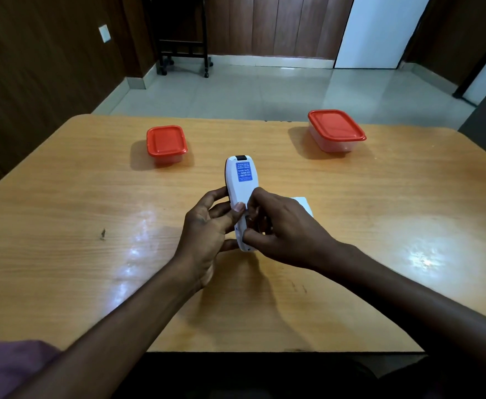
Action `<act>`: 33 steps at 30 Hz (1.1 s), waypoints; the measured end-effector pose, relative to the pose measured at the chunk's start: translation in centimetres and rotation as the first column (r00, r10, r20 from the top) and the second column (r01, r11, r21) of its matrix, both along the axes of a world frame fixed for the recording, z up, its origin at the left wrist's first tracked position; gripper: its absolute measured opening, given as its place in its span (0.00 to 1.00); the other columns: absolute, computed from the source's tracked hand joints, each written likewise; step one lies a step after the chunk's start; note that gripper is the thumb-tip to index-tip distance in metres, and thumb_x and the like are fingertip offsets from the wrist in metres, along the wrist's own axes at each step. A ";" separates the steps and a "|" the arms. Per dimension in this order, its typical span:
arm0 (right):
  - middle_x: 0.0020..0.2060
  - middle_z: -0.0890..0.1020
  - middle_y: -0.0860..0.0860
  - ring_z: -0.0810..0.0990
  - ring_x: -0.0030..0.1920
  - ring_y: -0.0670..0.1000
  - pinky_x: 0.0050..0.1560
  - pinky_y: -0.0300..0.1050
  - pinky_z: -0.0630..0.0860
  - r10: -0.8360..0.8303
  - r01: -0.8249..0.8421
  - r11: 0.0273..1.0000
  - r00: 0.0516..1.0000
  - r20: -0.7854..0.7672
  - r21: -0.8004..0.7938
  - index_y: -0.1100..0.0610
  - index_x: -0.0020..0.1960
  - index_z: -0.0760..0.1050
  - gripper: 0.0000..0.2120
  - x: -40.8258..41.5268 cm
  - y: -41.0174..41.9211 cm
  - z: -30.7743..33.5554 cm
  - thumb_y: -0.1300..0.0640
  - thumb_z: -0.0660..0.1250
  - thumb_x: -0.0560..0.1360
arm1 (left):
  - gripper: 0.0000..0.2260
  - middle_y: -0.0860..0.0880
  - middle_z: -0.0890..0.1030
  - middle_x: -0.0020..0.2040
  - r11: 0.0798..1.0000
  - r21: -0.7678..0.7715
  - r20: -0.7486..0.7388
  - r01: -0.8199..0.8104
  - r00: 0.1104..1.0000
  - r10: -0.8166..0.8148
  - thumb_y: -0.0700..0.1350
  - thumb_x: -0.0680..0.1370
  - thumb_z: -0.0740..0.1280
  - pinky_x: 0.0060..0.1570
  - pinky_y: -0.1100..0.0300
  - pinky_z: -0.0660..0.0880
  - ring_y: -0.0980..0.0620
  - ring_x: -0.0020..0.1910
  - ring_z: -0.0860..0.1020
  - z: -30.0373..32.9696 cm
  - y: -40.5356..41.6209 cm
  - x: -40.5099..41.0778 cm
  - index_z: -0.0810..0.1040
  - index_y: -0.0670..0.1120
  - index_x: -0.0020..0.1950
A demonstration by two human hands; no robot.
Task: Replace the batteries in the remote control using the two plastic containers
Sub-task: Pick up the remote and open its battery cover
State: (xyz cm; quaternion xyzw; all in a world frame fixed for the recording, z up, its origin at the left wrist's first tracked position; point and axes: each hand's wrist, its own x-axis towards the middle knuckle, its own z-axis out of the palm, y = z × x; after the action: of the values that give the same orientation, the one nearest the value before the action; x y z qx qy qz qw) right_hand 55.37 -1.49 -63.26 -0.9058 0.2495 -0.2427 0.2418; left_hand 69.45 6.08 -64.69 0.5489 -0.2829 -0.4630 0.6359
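Hands: both up over the middle of the worktop, sharing one remote.
Left hand [207, 228]: wrapped round the remote's left edge, thumb pressing on its white back.
Right hand [279, 226]: fingers curled in on the lower back of the remote, thumb clamped at its near end.
Worktop [63, 226]: orange wood grain, shiny with light patches, a small dark mark at the left.
Right container [335, 130]: clear tub, red lid on, far right, well apart from the hands.
Left container [166, 144]: smaller tub, red lid on, far left.
Remote [240, 180]: white, back side up, blue sticker near the far end, held just above the worktop between the two containers.
White piece [305, 205]: flat, peeking out behind the right hand; can't tell what it is.
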 end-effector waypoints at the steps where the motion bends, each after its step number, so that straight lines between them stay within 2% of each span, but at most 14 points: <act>1: 0.36 0.75 0.46 0.75 0.35 0.50 0.35 0.57 0.76 -0.003 0.003 1.000 1.000 0.007 0.014 0.55 0.46 0.67 0.12 -0.1 0.0 -0.1 0.55 0.70 0.72 | 0.16 0.48 0.87 0.54 1.000 -0.001 0.000 -0.003 1.000 0.003 0.40 0.80 0.69 0.39 0.50 0.82 0.48 0.47 0.86 0.0 -0.1 0.0 0.76 0.50 0.67; 6: 0.37 0.78 0.49 0.78 0.37 0.52 0.34 0.50 0.75 -0.048 0.042 0.996 0.997 0.067 0.078 0.55 0.47 0.66 0.13 -0.4 0.5 -0.9 0.56 0.72 0.75 | 0.16 0.48 0.87 0.55 1.000 -0.007 -0.016 -0.015 1.000 0.015 0.40 0.80 0.69 0.39 0.49 0.81 0.46 0.49 0.85 0.0 -0.2 0.3 0.76 0.50 0.67; 8: 0.36 0.81 0.54 0.79 0.36 0.53 0.32 0.46 0.74 -0.137 0.100 0.953 0.984 0.111 0.287 0.56 0.47 0.69 0.11 -0.2 0.7 -0.7 0.60 0.72 0.74 | 0.16 0.48 0.87 0.55 1.000 -0.001 -0.017 -0.020 1.000 0.020 0.40 0.80 0.69 0.41 0.47 0.82 0.45 0.51 0.85 -0.1 -0.2 0.4 0.76 0.50 0.67; 11: 0.38 0.82 0.58 0.81 0.34 0.53 0.28 0.47 0.76 -0.322 0.093 0.686 0.928 0.186 0.721 0.59 0.49 0.75 0.04 0.3 0.5 0.4 0.62 0.69 0.76 | 0.18 0.49 0.86 0.57 0.999 0.014 -0.040 -0.030 0.999 0.030 0.40 0.80 0.69 0.42 0.44 0.83 0.43 0.55 0.85 -0.2 -0.1 0.5 0.75 0.50 0.69; 13: 0.38 0.82 0.56 0.81 0.35 0.52 0.28 0.47 0.76 -0.380 0.108 0.613 0.909 0.173 0.782 0.60 0.50 0.78 0.03 0.2 -0.2 1.0 0.62 0.68 0.78 | 0.18 0.49 0.86 0.58 0.999 0.020 -0.057 -0.041 0.997 0.042 0.41 0.80 0.69 0.41 0.45 0.83 0.43 0.55 0.85 -0.2 -0.2 0.5 0.75 0.50 0.69; 14: 0.39 0.83 0.55 0.81 0.36 0.52 0.29 0.47 0.77 -0.388 0.140 0.632 0.908 0.155 0.762 0.60 0.50 0.80 0.03 0.0 -0.6 1.1 0.61 0.68 0.78 | 0.18 0.48 0.86 0.57 0.999 0.022 -0.065 -0.050 0.997 0.051 0.40 0.80 0.69 0.41 0.45 0.83 0.43 0.55 0.85 -0.1 -0.2 0.5 0.75 0.50 0.69; 16: 0.38 0.85 0.51 0.82 0.36 0.50 0.31 0.48 0.79 -0.394 0.258 0.743 0.915 0.092 0.618 0.57 0.49 0.82 0.03 -0.5 -1.3 1.0 0.59 0.71 0.76 | 0.18 0.48 0.86 0.56 0.997 0.029 -0.093 -0.077 0.993 0.079 0.40 0.79 0.70 0.42 0.43 0.83 0.43 0.55 0.85 -0.1 -0.3 0.5 0.75 0.49 0.68; 18: 0.36 0.84 0.47 0.82 0.37 0.49 0.35 0.47 0.78 -0.379 0.375 0.884 0.925 -0.041 0.279 0.54 0.50 0.79 0.05 -1.3 -1.9 0.6 0.55 0.72 0.76 | 0.17 0.48 0.87 0.54 0.993 0.044 -0.128 -0.110 0.985 0.115 0.39 0.79 0.70 0.42 0.44 0.83 0.45 0.52 0.85 -0.2 -0.4 0.6 0.76 0.49 0.67; 20: 0.36 0.82 0.45 0.81 0.39 0.51 0.35 0.46 0.73 -0.381 0.378 0.924 0.904 -0.196 -0.055 0.53 0.47 0.75 0.05 -1.7 -2.3 0.0 0.53 0.70 0.76 | 0.18 0.48 0.86 0.53 0.988 0.064 -0.143 -0.141 0.978 0.149 0.39 0.79 0.70 0.41 0.46 0.83 0.46 0.50 0.86 -0.4 -0.5 0.8 0.75 0.48 0.68; 21: 0.37 0.83 0.45 0.81 0.40 0.51 0.35 0.46 0.71 -0.385 0.364 0.923 0.893 -0.234 -0.128 0.52 0.45 0.73 0.05 -1.8 -2.4 -0.1 0.53 0.69 0.75 | 0.18 0.48 0.86 0.53 0.985 0.073 -0.143 -0.153 0.976 0.163 0.39 0.79 0.70 0.42 0.46 0.83 0.46 0.49 0.85 -0.4 -0.5 0.9 0.75 0.48 0.68; 24: 0.43 0.86 0.45 0.82 0.47 0.51 0.38 0.45 0.74 -0.382 0.341 0.923 0.868 -0.317 -0.179 0.51 0.41 0.73 0.05 -1.8 -2.5 -0.3 0.57 0.68 0.74 | 0.19 0.47 0.86 0.56 0.980 0.091 -0.136 -0.177 0.973 0.189 0.40 0.79 0.71 0.46 0.43 0.83 0.46 0.50 0.86 -0.6 -0.6 1.1 0.75 0.48 0.69; 26: 0.44 0.86 0.47 0.81 0.49 0.52 0.40 0.46 0.75 -0.390 0.330 0.919 0.840 -0.378 -0.215 0.52 0.43 0.77 0.02 -1.7 -2.5 -0.3 0.57 0.68 0.74 | 0.19 0.48 0.86 0.55 0.981 0.091 -0.133 -0.174 0.974 0.185 0.41 0.79 0.71 0.46 0.43 0.83 0.47 0.49 0.86 -0.6 -0.5 1.1 0.75 0.48 0.69; 30: 0.42 0.86 0.51 0.82 0.45 0.53 0.39 0.46 0.78 -0.416 0.343 0.907 0.811 -0.410 -0.243 0.56 0.44 0.84 0.06 -1.4 -3.0 -0.7 0.57 0.69 0.74 | 0.18 0.48 0.86 0.54 0.984 0.091 -0.131 -0.155 0.977 0.167 0.40 0.79 0.71 0.45 0.44 0.83 0.48 0.50 0.86 -0.5 -0.5 0.9 0.75 0.49 0.68; 33: 0.40 0.85 0.49 0.82 0.42 0.52 0.33 0.42 0.73 -0.407 0.340 0.912 0.824 -0.394 -0.230 0.55 0.43 0.85 0.06 -1.5 -3.0 -0.6 0.57 0.69 0.73 | 0.18 0.48 0.86 0.54 0.984 0.093 -0.133 -0.151 0.978 0.162 0.40 0.79 0.71 0.43 0.46 0.84 0.48 0.50 0.86 -0.4 -0.4 0.8 0.75 0.49 0.68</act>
State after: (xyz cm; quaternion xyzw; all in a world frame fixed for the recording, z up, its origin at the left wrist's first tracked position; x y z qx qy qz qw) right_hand 53.85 -4.50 -63.88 -0.8856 0.4506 -0.0958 0.0591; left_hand 70.29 5.66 -65.10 0.5614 -0.1742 -0.4600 0.6655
